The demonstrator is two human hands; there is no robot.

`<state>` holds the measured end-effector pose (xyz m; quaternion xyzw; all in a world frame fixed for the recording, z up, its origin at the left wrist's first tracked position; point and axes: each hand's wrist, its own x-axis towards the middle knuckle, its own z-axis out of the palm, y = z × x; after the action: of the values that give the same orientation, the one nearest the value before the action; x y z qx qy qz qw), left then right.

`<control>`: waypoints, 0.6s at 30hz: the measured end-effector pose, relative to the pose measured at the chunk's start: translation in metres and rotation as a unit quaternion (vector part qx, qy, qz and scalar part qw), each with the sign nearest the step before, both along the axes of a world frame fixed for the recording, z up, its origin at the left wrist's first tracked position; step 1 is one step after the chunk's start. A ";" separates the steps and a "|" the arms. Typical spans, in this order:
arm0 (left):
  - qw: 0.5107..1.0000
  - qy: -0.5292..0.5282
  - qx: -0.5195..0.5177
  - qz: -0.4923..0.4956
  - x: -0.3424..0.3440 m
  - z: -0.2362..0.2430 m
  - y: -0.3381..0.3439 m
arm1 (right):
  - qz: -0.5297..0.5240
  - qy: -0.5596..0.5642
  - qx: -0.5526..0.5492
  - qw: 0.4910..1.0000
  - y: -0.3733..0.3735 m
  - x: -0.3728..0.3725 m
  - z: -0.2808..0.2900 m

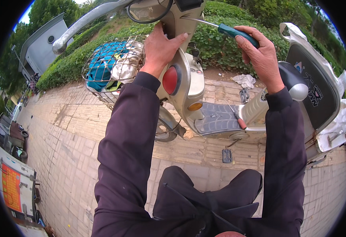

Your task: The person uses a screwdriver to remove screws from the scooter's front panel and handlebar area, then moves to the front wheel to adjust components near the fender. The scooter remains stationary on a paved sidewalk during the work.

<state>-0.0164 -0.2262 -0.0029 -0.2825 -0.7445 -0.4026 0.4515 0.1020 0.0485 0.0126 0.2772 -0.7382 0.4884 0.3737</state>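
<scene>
A beige electric scooter stands side-on before me. My left hand (161, 49) grips the upper front column (175, 15), fingers curled round its side and thumb across its face, above a red lamp (171, 79). My right hand (260, 55) holds a screwdriver (232, 31) by its dark green handle; the metal shaft points left, with its tip at the column's panel seam just above my left thumb. A second screwdriver with a red handle (241, 123) lies on the grey footboard (214, 118).
A wire basket (101, 59) with teal and white cloths is at left front, under the handlebar (78, 25). A black seat panel (311, 98) is at right, a pedal (227, 156) low. Hedge (232, 51) lies behind; paving (62, 150) below; carts (18, 185) stand far left.
</scene>
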 end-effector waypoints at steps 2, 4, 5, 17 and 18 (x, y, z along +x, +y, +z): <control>0.999 -0.044 0.019 0.022 0.000 0.000 0.006 | -0.110 0.199 0.167 0.959 0.001 0.001 0.007; 0.997 -0.032 0.022 0.060 0.001 -0.001 0.012 | -0.165 0.201 0.231 0.938 0.005 0.004 0.015; 0.997 -0.015 0.026 0.068 0.002 -0.004 0.015 | -0.176 0.212 0.243 0.930 0.006 0.005 0.020; 0.997 -0.063 0.034 -0.006 0.006 -0.004 0.015 | 0.098 -0.083 -0.101 0.986 0.016 -0.018 0.055; 0.997 -0.068 0.039 -0.005 0.004 -0.002 0.015 | 0.114 -0.070 -0.100 0.986 0.016 -0.021 0.053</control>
<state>-0.0124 -0.2110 -0.0052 -0.2409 -0.7558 -0.4518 0.4083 0.0815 0.0649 0.0657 0.2861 -0.6735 0.6173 0.2890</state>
